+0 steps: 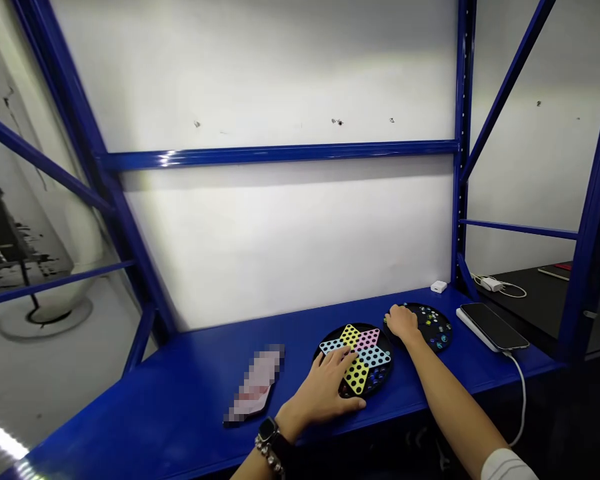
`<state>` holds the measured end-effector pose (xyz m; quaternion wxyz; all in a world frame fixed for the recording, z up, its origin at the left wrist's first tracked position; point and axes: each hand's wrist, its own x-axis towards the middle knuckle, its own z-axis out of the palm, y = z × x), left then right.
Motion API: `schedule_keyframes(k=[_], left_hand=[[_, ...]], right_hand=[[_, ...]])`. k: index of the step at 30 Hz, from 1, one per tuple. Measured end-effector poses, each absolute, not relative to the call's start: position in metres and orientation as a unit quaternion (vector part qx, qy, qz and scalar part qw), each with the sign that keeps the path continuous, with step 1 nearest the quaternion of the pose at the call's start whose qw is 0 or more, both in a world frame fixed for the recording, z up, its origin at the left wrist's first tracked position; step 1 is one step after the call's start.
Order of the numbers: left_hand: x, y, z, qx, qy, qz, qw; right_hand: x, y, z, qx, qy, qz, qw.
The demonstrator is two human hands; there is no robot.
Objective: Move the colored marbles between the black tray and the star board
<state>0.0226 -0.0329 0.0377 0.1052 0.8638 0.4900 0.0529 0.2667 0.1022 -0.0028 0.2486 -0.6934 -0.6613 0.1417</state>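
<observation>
A round black Chinese checkers board (365, 350) with a star of yellow, pink and light-blue points lies on the blue shelf (190, 393). My left hand (327, 390) rests flat on the board's near left side, fingers stretched out; a watch and a bead bracelet sit on that wrist. Just right of the board is a round black tray (437, 327) with several small coloured marbles in it. My right hand (403, 322) reaches into the tray's left side with fingers curled down; whatever they may hold is hidden.
A pink pixelated object (255, 390) lies left of the board. A phone (490, 327) with a white cable lies at the right end of the shelf, and a small white charger (439, 287) sits by the wall. Blue rack posts frame both sides.
</observation>
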Motion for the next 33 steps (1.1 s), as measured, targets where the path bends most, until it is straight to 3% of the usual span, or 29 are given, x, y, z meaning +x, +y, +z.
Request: schedule_keyframes(k=[7, 13, 16, 20, 33], left_hand=[[0.01, -0.018, 0.051, 0.863, 0.483, 0.044, 0.141], [-0.019, -0.003, 0.042, 0.818, 0.562, 0.116, 0.038], [-0.028, 0.002, 0.036, 0.782, 0.611, 0.124, 0.01], [-0.023, 0.003, 0.036, 0.755, 0.648, 0.098, 0.02], [0.007, 0.018, 0.03, 0.725, 0.684, 0.016, -0.081]], right_hand=[[0.263, 0.099, -0.002, -0.729, -0.651, 0.06, 0.203], [0.256, 0.094, 0.005, -0.708, -0.66, 0.029, 0.249], [0.248, 0.093, 0.005, -0.666, -0.69, 0.055, 0.277], [0.237, 0.092, -0.001, -0.609, -0.746, 0.094, 0.252], [0.233, 0.088, 0.0, -0.604, -0.745, 0.128, 0.254]])
